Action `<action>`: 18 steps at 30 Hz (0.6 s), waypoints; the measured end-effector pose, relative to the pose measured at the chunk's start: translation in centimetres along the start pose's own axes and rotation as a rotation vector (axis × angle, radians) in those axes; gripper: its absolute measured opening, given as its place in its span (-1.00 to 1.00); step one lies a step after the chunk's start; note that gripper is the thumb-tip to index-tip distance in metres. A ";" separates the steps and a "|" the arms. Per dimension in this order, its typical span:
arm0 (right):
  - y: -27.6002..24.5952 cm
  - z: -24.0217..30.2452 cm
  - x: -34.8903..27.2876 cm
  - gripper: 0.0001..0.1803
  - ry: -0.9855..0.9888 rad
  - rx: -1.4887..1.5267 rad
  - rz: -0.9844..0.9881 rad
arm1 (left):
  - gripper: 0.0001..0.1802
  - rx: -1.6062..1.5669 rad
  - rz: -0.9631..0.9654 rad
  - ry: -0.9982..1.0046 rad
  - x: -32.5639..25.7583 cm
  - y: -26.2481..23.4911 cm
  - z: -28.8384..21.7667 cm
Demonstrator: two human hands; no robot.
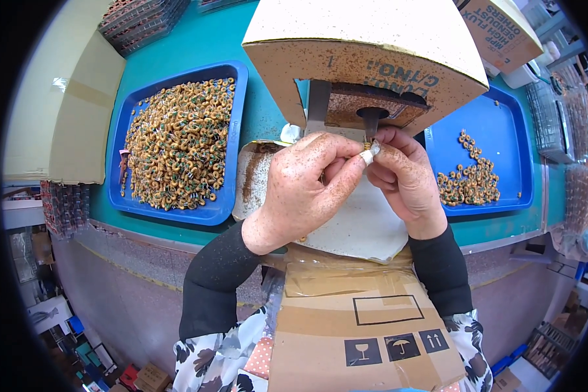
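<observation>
My left hand (307,179) and my right hand (405,173) meet under a grey tapered metal tip (371,121) that comes out of a cut-open cardboard box (424,75). Both are closed in a pinch around a small wire-wound ring coil (367,142), partly hidden by the fingertips and touching or very near the tip. White tape covers one left fingertip. Brown dust speckles the fingers and the box. On the left, a blue tray (240,124) holds a heap of ring coils (176,144). The right blue tray (464,117) carries a smaller group of coils (470,186).
A dusty white sheet (366,222) lies below my hands on the green table (268,72). A cardboard piece (346,326) covers my lap. Stacked racks (140,26) stand back left, a carton (503,32) back right, and a tall cardboard panel (78,124) at left.
</observation>
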State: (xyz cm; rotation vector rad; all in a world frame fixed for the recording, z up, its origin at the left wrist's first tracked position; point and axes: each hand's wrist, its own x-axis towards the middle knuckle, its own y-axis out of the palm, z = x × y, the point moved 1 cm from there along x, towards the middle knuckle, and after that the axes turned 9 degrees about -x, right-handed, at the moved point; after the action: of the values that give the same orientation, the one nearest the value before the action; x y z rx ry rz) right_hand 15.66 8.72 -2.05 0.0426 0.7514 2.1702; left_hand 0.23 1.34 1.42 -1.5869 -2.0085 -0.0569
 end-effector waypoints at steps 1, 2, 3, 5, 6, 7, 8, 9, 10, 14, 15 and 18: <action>0.1 0.0 0.0 -0.84 -0.006 0.010 0.000 | -0.89 0.003 0.003 -0.006 0.0 0.0 -0.1; 0.1 -0.1 0.0 -0.84 -0.012 0.020 0.001 | -0.89 0.002 0.003 -0.005 0.1 0.0 -0.1; 0.3 -0.1 -0.1 -0.84 -0.012 0.019 0.000 | -0.90 -0.001 0.007 -0.006 0.2 0.0 -0.1; 0.5 0.0 0.0 -0.84 -0.017 -0.001 -0.038 | -0.90 -0.001 0.009 -0.005 0.4 -0.1 0.0; 0.5 0.0 0.0 -0.84 -0.017 -0.001 -0.036 | -0.90 -0.009 0.011 -0.022 0.4 -0.2 0.0; 0.5 -0.1 0.1 -0.84 -0.015 -0.004 -0.038 | -0.90 -0.019 0.015 -0.040 0.5 -0.2 0.0; 0.4 -0.1 0.1 -0.83 -0.012 -0.007 -0.040 | -0.90 -0.018 0.014 -0.039 0.5 -0.2 -0.1; 0.5 -0.1 0.1 -0.83 -0.013 -0.007 -0.039 | -0.90 -0.020 0.017 -0.049 0.6 -0.2 -0.1; 0.5 0.0 0.0 -0.83 -0.015 -0.013 -0.039 | -0.90 -0.022 0.020 -0.057 0.6 -0.3 -0.2; 0.5 0.1 0.0 -0.83 -0.011 -0.025 -0.041 | -0.89 0.000 0.009 -0.064 0.6 -0.1 -0.4; 0.4 0.1 0.0 -0.83 -0.014 -0.025 -0.040 | -0.89 -0.009 -0.002 -0.069 0.5 0.0 -0.4; 0.2 0.0 -0.1 -0.82 -0.026 -0.013 -0.024 | -0.89 -0.016 -0.009 -0.067 0.3 0.1 -0.6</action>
State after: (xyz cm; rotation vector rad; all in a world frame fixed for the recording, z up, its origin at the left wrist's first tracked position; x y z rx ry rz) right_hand 15.57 8.54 -1.93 0.0546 0.7193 2.1479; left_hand 0.56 1.39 2.03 -1.6093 -2.0706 -0.0235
